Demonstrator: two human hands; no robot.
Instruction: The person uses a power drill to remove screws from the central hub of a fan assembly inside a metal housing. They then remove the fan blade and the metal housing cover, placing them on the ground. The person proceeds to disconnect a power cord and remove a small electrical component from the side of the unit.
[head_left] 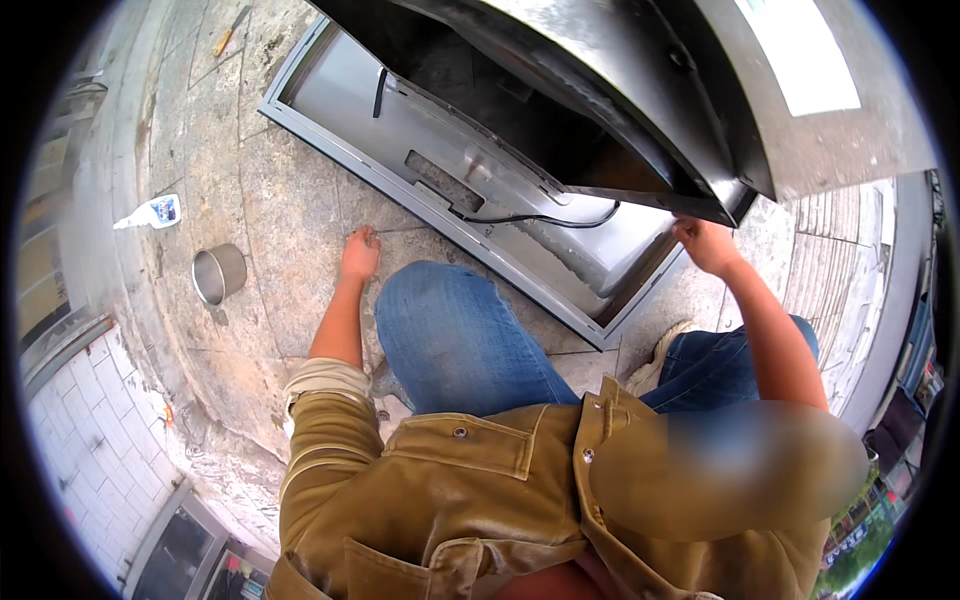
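A shallow grey metal panel [335,85] with raised edges lies on the paving in front of my knees, its hollow side up. A black cable [560,219] runs across it from beside a rectangular cut-out. My right hand [708,245] is at the panel's right end, its fingers closed and bent over the inner edge, under the corner of a large steel cabinet [690,110]. What those fingers pinch is hidden. Left of my knee, my left hand [362,252] hangs close to the paving, its fingers curled in with nothing visible in them.
The dark, open cabinet leans over the panel's far side. On the paving to the left are a round metal cup [228,272] and a white spray bottle [152,212]. Farther off lies a tool with a yellow handle [224,42]. A white tiled wall [95,420] stands at lower left.
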